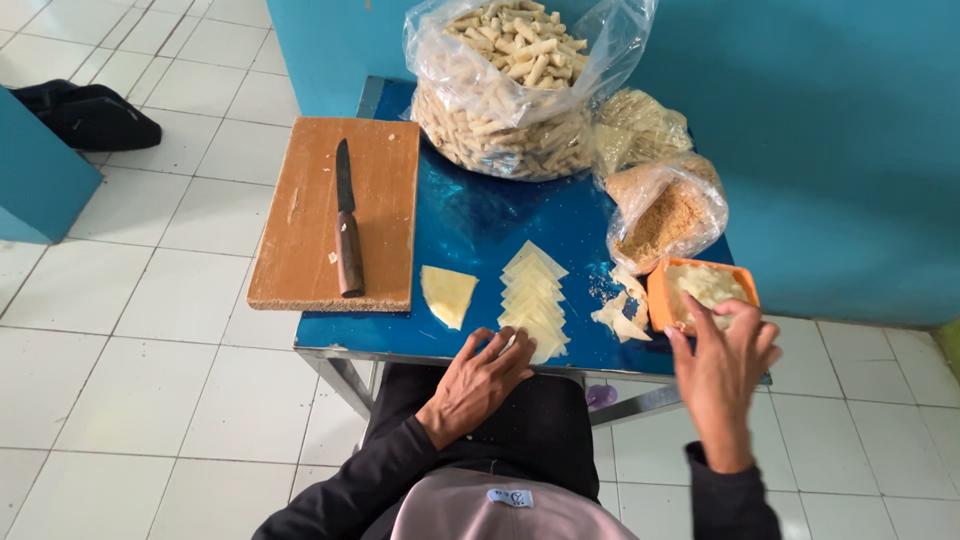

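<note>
Left hand: my left hand [478, 385] lies flat at lower centre, fingers spread, fingertips on the near end of the wrapper stack [533, 300]; it grips nothing.
Right hand: my right hand [722, 368] is at lower right, fingers loosely curled at the near rim of the orange tub [703, 293]; I cannot tell whether it pinches any filling.
Wrappers: pale triangles overlapped in a row at mid-frame on the blue desk [470, 225], one loose sheet [446, 294] just left.
Other things: knife [346, 222] on the cutting board [340, 210] at left; bag of rolls [515, 85] at top.
Risk: I judge the tub, overhanging the desk's right edge, could tip if my fingers drag it; the bottom wrapper sits at the front edge and could slide off.
</note>
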A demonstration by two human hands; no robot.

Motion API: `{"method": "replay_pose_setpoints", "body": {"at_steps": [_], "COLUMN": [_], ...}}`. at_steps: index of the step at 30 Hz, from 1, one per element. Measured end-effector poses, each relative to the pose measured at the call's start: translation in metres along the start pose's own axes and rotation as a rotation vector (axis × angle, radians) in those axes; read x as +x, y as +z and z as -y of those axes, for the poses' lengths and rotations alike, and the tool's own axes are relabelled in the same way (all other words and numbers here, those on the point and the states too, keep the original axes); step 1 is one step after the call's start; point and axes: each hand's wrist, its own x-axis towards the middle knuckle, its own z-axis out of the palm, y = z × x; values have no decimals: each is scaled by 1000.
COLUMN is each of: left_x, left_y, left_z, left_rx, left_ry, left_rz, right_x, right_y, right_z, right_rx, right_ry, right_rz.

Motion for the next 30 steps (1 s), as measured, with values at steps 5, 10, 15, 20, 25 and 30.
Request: {"method": "replay_pose_setpoints", "body": {"at_steps": [5, 10, 15, 20, 25, 30], "left_x": [-1, 1, 1, 0, -3, -9], "left_y": [0, -2, -2, -1, 5, 7], "left_z": [-3, -2, -4, -4, -4, -2], "left_rx": [-4, -7, -6, -11, -33, -37], "left_ry": [-11, -20, -31, -39, -50, -64], "left_rz": [23, 17, 15, 28, -35, 15], "right_x": [9, 15, 16, 19, 20, 10], "right_y": [17, 32, 39, 35, 17, 39], "right_z": [-27, -42, -45, -36, -22, 31], "right_rx": [-126, -57, 11, 46, 191, 754], "right_ry": [-87, -109, -52, -15, -66, -173], "right_rz": [196, 200, 193, 142, 147, 332]}}
